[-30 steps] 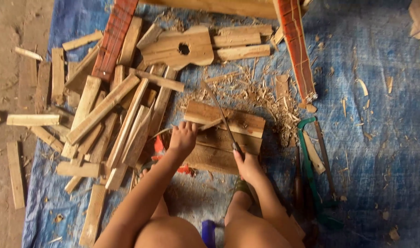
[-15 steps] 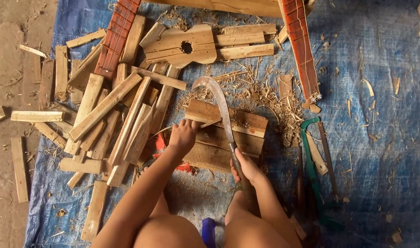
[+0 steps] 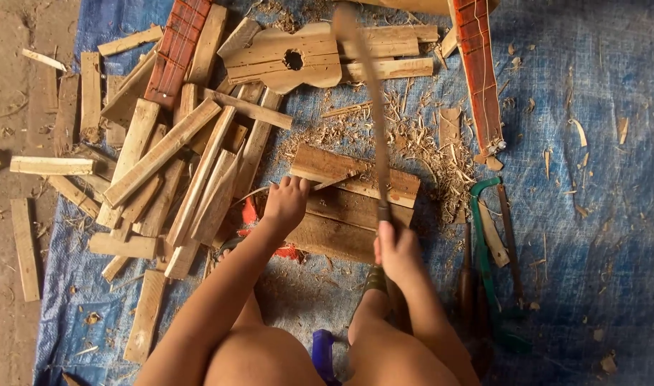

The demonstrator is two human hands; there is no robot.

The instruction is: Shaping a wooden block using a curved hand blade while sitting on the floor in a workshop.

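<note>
The right hand (image 3: 397,246) is clenched around the handle of a curved blade (image 3: 366,86) raised toward 12 o'clock; the left hand (image 3: 286,204), fingers curled, pins a thin stick (image 3: 334,181) on stacked wooden boards (image 3: 341,214) at centre

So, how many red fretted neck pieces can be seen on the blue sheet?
2. One red neck lies at the upper left, across the pile of pale wooden slats. The other red neck lies at the upper right, on the blue sheet. More may be hidden under the slats.
</note>
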